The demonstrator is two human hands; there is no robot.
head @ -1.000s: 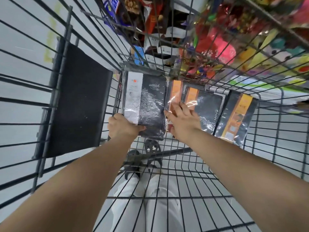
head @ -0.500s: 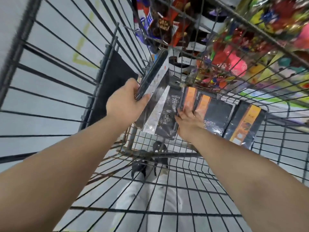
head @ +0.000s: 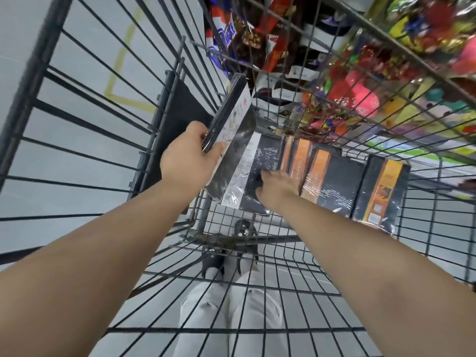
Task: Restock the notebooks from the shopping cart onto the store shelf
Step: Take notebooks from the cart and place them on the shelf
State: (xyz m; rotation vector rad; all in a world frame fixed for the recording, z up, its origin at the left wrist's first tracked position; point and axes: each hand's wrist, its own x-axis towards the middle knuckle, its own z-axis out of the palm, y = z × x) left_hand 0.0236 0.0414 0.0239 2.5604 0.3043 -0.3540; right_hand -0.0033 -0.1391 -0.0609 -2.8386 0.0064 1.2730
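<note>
My left hand (head: 186, 158) grips a shrink-wrapped black notebook with a white band (head: 233, 117). It is lifted and tilted above the floor of the wire shopping cart (head: 288, 256). My right hand (head: 279, 189) reaches down and grips a second black, white-banded notebook (head: 269, 161), which leans against the cart's far end. To its right, several black notebooks with orange bands (head: 334, 181) lean in a row, the last one (head: 381, 191) near the right wall.
A black flap panel (head: 180, 112) hangs on the cart's left wall. Beyond the cart's far end are shelves with snack packs (head: 244, 34) and bright wrapped goods (head: 360, 99). My legs and dark shoes (head: 239, 253) show through the cart floor.
My left hand lifted the white-banded notebook off the stack and tilted it up to the left. My right hand slid from the orange-banded notebooks to the black notebook beneath.
</note>
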